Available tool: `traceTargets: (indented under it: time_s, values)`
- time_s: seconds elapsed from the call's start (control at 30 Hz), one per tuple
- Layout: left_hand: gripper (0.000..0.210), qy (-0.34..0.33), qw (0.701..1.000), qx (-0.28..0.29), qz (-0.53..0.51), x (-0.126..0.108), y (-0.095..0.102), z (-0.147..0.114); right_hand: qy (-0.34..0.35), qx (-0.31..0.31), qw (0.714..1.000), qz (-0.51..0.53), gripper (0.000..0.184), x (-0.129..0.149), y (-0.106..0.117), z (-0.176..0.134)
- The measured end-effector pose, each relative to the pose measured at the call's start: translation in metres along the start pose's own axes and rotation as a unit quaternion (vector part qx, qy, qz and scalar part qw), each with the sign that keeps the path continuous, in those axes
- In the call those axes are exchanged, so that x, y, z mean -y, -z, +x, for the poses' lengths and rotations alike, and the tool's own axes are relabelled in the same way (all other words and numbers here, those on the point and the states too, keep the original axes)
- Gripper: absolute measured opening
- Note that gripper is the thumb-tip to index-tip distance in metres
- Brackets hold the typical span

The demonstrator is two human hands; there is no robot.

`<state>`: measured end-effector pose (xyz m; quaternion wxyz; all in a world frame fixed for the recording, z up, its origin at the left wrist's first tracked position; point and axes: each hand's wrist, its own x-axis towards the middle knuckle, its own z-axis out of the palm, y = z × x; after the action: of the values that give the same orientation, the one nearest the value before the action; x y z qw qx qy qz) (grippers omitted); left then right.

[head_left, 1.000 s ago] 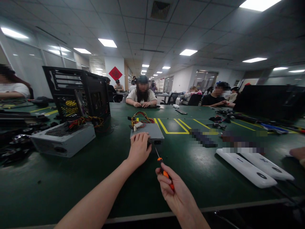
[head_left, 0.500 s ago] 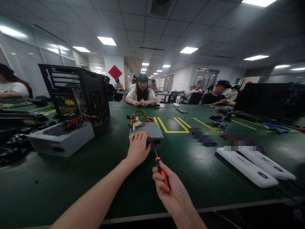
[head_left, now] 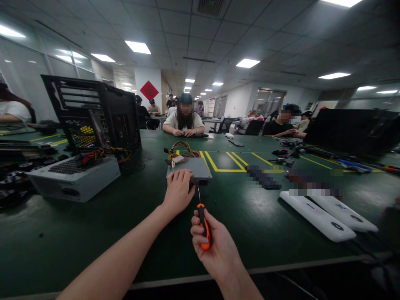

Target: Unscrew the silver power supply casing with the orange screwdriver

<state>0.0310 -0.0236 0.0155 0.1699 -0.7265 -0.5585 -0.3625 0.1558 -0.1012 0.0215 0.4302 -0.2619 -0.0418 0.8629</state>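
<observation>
Left forearm (head_left: 125, 254) bare, runs diagonally up and right from the bottom edge. Left hand (head_left: 178, 191) out ahead, palm down, left fingers (head_left: 178, 176) side by side, pointing forward, slightly bent. Right forearm (head_left: 239, 281) bare too, mostly cut off by the frame, angled up and left. Right hand (head_left: 215, 246) closer in, right fingers (head_left: 198, 230) curled into a grip. Hands near each other, apart
</observation>
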Motion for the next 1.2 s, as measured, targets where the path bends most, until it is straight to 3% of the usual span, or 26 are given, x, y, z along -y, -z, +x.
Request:
traceTargets:
  time_s: [1.2]
  values:
    - [0.019,0.008,1.000,-0.017,0.007,-0.0010,-0.0039,0.0011,-0.006,0.004,0.999,0.033,0.027,0.0073,0.0019,0.0038]
